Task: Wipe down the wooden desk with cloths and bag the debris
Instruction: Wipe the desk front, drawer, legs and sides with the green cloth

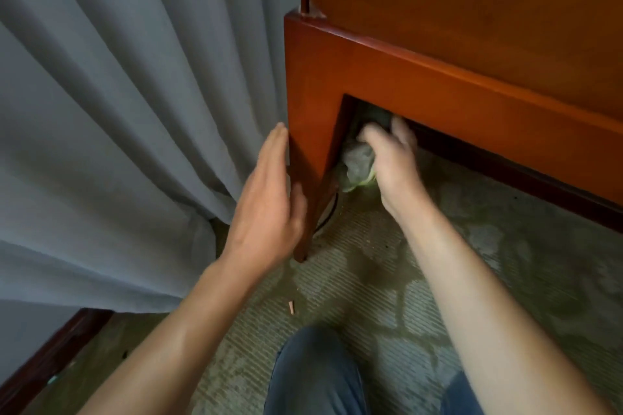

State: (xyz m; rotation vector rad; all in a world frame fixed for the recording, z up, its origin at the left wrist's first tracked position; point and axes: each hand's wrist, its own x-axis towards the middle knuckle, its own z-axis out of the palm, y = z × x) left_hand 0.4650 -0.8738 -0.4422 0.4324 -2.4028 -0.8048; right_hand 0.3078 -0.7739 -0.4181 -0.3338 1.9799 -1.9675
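The left hand (266, 202) lies flat, fingers straight, against the corner leg of the wooden bench (421, 77). The right hand (391, 162), blurred, holds a crumpled cloth (358, 165) under the bench rail, just above the carpet (371, 296). A grey curtain (118, 111) hangs beside the leg.

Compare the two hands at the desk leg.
The left hand lies flat with straight fingers against the outer side of the desk leg; the right hand curls round a cloth under the desk. The left is sharp, the right blurred. Both are bare.
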